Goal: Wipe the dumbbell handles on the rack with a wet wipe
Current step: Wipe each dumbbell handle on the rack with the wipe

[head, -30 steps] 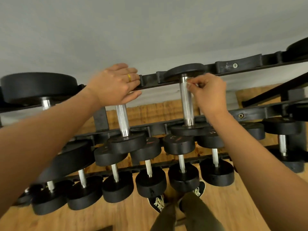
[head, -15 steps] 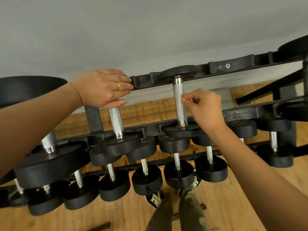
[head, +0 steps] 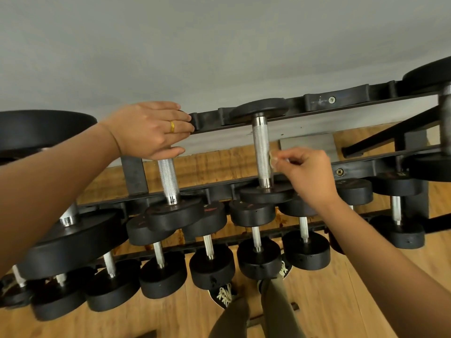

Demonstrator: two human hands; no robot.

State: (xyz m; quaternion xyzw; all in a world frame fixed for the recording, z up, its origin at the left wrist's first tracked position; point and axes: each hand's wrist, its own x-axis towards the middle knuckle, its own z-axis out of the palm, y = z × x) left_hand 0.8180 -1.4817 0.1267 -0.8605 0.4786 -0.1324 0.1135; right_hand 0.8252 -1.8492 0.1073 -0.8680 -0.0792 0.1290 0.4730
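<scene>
Right, your right hand (head: 310, 172) pinches the wet wipe (head: 272, 161) in curled fingertips, pressing it to the right side of the knurled dumbbell handle (head: 260, 147) on the rack's (head: 319, 102) top tier. There's open room between the rails to that handle's right. Your left hand (head: 148, 129) lies with fingers nearly straight over the neighbouring dumbbell (head: 168, 176) at the back rail, hiding its far head. The wipe's mostly buried under your fingers, and the big weight (head: 44, 128) at the rack's left end is cut off.
</scene>
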